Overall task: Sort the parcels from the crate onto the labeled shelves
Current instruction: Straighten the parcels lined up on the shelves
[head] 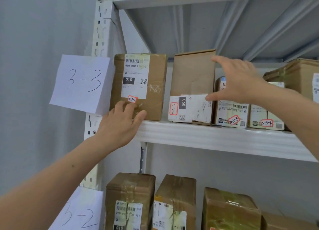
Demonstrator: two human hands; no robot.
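- Pressing low on the front of the 3-3-1 parcel (pixel 139 90): the left hand (pixel 119 126), fingers straight.
- Spread wide, the right hand (pixel 241 81) spans the right edge of the 3-3-2 parcel (pixel 191 77).

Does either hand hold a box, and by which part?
No box is gripped. The left hand presses flat fingers on the lower front of the 3-3-1 box; the right hand is spread open at the right edge of the 3-3-2 box.

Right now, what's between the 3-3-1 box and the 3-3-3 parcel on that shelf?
One parcel: the tall cardboard box tagged 3-3-2, upright, a narrow gap from the 3-3-1 box. The right hand is at its right edge. Shown in the head view.
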